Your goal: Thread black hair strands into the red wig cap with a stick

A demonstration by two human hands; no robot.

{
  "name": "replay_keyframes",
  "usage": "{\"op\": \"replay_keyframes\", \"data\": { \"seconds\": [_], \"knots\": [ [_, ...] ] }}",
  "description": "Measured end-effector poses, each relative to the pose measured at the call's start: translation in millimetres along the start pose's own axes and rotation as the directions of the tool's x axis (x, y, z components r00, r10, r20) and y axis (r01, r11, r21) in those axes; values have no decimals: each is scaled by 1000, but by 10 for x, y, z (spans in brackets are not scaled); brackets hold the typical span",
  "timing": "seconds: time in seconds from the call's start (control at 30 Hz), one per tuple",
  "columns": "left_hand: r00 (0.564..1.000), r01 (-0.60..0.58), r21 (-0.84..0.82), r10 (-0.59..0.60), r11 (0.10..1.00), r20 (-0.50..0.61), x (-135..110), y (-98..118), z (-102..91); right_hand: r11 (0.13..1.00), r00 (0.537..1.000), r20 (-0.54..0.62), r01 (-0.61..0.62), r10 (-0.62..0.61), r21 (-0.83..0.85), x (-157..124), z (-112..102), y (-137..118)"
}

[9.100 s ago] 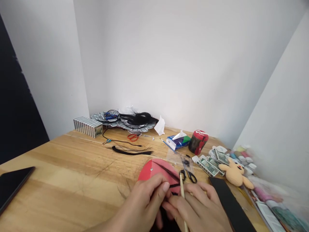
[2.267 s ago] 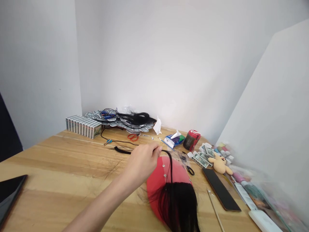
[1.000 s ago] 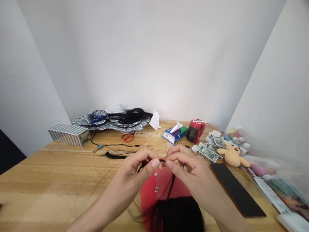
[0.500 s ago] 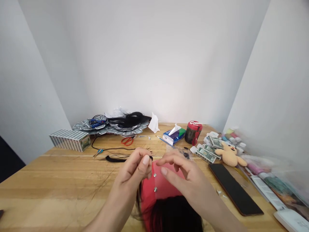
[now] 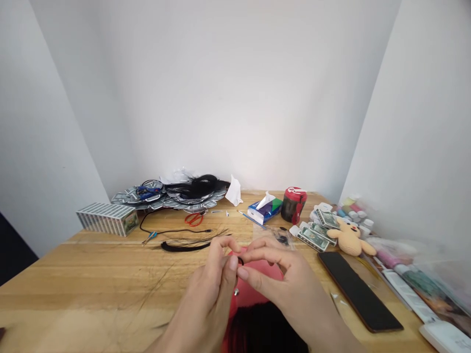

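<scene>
Close together in the lower middle, my two hands work at a small dark loop [image 5: 241, 261], seemingly part of a lock of black hair. My left hand [image 5: 215, 279] is closed, thumb against forefinger, with the loop sticking out at its fingertips. From the other side, the thumb and fingers of my right hand [image 5: 277, 274] close in on that loop; the exact contact is partly hidden. Below the hands is a rounded pinkish-red form [image 5: 263, 277] with a silver pin head [image 5: 236, 292] on it. Black hair [image 5: 267, 326] covers its near part.
Left of my hands lie a black hair strip [image 5: 180, 247], a dark cable [image 5: 180, 230] and red-handled scissors [image 5: 194, 218]. A tissue pack [image 5: 274, 208] and a red-lidded jar [image 5: 293, 206] stand behind. To the right are a phone [image 5: 358, 289] and a crocheted toy [image 5: 349, 238].
My left hand has moved right and slightly down, over the red form's edge. My right fingers, formerly apart from it, now meet the dark loop. The view has shifted slightly.
</scene>
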State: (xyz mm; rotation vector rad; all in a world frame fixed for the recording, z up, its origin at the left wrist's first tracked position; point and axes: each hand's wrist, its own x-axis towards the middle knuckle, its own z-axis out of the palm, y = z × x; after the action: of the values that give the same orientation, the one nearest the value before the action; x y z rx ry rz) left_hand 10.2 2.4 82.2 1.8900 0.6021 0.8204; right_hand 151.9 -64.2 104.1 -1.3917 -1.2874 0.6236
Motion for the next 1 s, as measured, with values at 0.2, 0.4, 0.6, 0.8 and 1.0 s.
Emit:
{"op": "replay_keyframes", "data": {
  "seconds": [0.2,0.4,0.6,0.8,1.0],
  "knots": [
    [995,-100,182,99,978,17,0,24,-17,1000,1000,-13,-1,1,10,-16,-19,-3],
    [943,-325,462,317,825,99,18,11,-60,992,997,-54,40,-47,-121,-10,-96,0],
    [932,-362,589,284,723,224,50,-38,-91,958,999,47,11,2,-285,-38,-259,25],
    [882,-440,752,393,490,260,-34,-338,-145,459,925,-285,-374,253,-806,-478,-868,632],
    [693,-649,647,663,401,284,-236,-630,-66,322,788,-337,-542,515,-776,-1166,-1075,1454]
  ]
}}
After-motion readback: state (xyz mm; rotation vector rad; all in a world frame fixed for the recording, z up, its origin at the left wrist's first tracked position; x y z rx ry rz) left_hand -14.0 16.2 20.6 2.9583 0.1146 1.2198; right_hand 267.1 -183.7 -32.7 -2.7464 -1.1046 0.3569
